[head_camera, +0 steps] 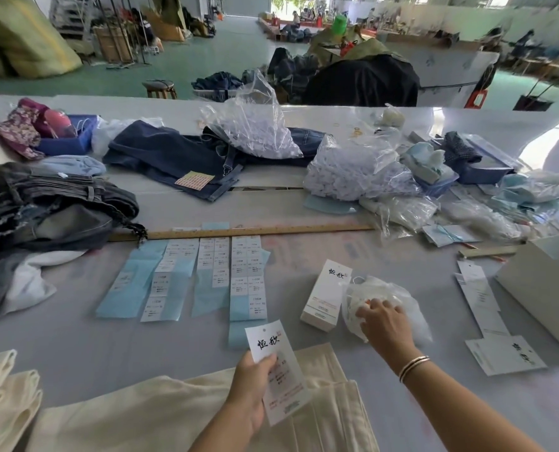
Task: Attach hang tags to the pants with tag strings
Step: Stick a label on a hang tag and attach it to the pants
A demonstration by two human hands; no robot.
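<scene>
My left hand (248,391) grips a white hang tag (276,370) with black characters, held upright above the cream pants (160,415) that lie at the table's near edge. My right hand (386,321) reaches into a clear plastic bag of white tag strings (402,300), with its fingers curled in the contents. Whether it holds a string is hidden. A stack of the same hang tags (325,296) stands just left of that bag.
Blue backing sheets with size stickers (232,275) lie below a wooden ruler (239,231). Dark jeans (53,203) pile up at left, more jeans (173,158) further back. Plastic bags (353,171) crowd the right, with loose tags (503,353) and a white box (545,285).
</scene>
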